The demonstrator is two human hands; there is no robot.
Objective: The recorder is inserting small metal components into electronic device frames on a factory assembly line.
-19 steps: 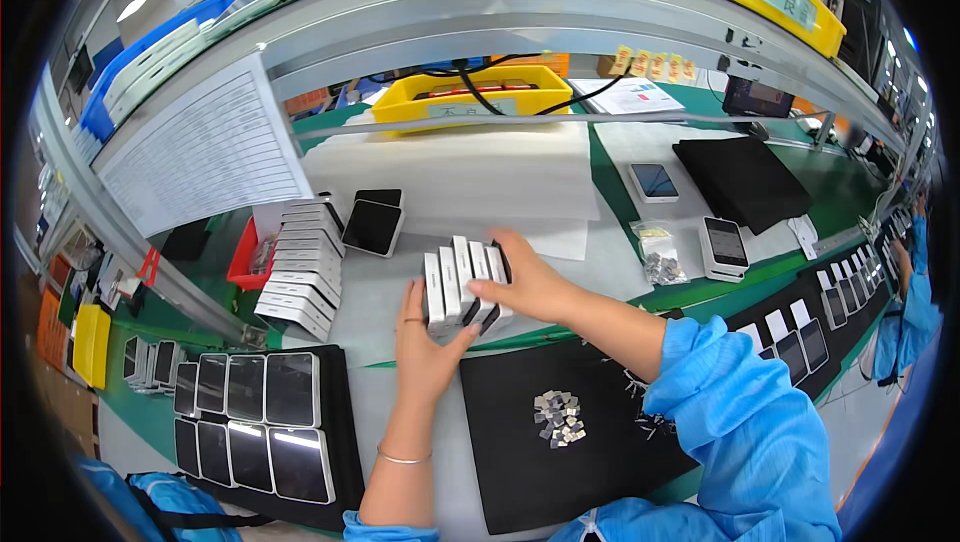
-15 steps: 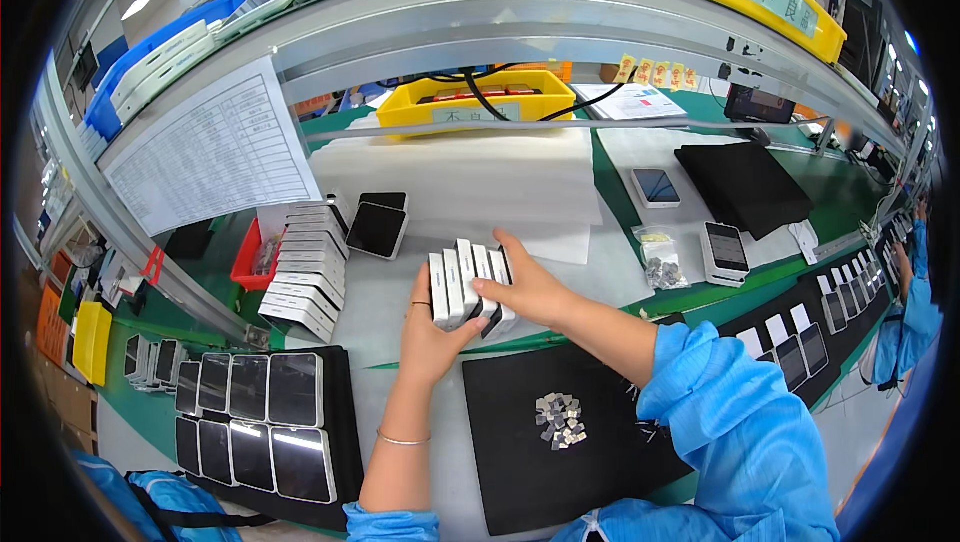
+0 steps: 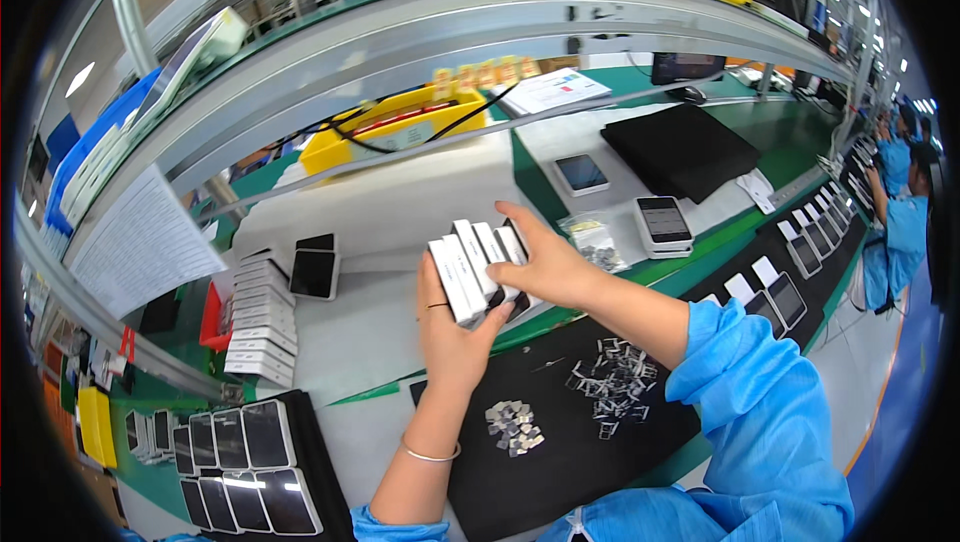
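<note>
Between my two hands is a stack of several white handheld devices, held on edge above the workbench. My left hand is closed along the left side and underside of the stack, with a bracelet on that wrist. From the right, my right hand grips the same stack, its thumb lying across the top edges. Below my hands, a black mat carries a heap of small grey square pieces and a tangle of small metal parts.
At left stands a column of white devices, beside a red bin. Dark-screened devices lie in rows at lower left. A metal shelf beam crosses ahead, with a yellow bin behind. Co-workers in blue are at far right.
My view has swung to the right, so the bench appears shifted left and tilted. The stack leans more in my hands. The tangle of metal parts now shows from behind my right forearm.
</note>
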